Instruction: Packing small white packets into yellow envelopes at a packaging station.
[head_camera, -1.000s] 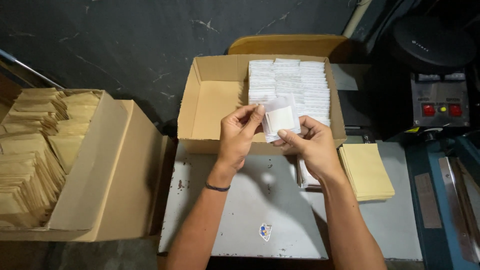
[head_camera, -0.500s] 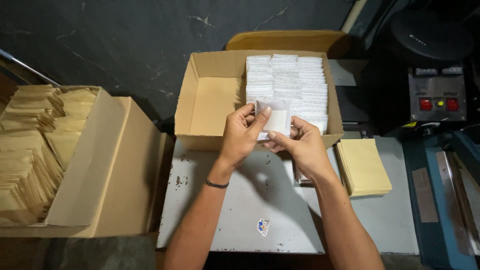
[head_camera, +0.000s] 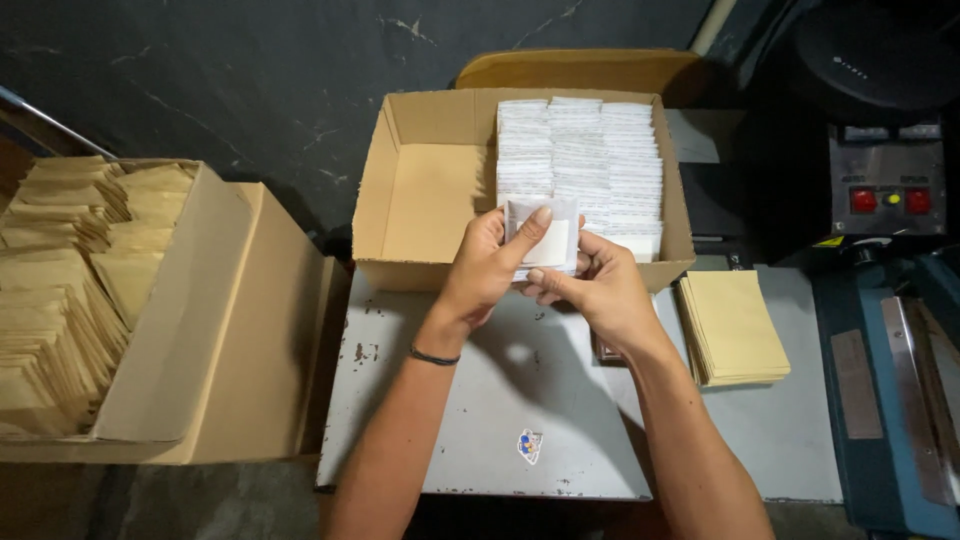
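Hands were raised together over the near wall of the open cardboard box. The left hand and right hand both held one small white packet, with the fingers of each pinching its edges and the left thumb laid across its face. The packet stood upright, just in front of the rows of similar white packets filling the box's right half. A stack of tan envelopes lay on the grey bench beside the right forearm. Judged step: handling a single packet. A next move would call for a steady two-sided pinch.
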